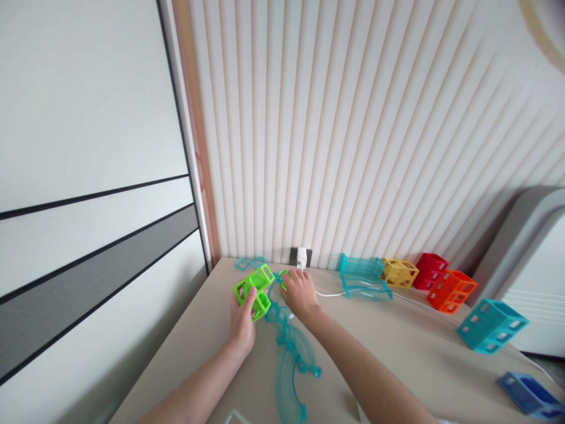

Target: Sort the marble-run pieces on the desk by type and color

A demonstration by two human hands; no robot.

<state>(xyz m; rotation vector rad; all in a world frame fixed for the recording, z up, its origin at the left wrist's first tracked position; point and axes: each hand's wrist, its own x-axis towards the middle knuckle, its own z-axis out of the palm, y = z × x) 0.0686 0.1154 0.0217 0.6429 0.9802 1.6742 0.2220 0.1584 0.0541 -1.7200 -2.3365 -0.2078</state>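
Observation:
Bright green open-frame blocks (256, 282) are gripped in my left hand (242, 321), thumb pressed on their near side, raised over the table. Close by on the right, my right hand (301, 293) has its fingers curled round another green block (285, 279), most of which they hide. Clear teal curved track pieces (289, 377) lie below and between my hands, several of them end to end. Behind the green blocks, more thin teal pieces (251, 262) rest by the wall.
Straight teal track pieces (362, 272) stand along the wall, with yellow (399, 273), red (430, 271), orange (452, 291), teal (492, 325) and blue blocks (529, 393) at right. A white cable (329, 294) runs from the plugged-in charger (301, 257) across the table (379, 347).

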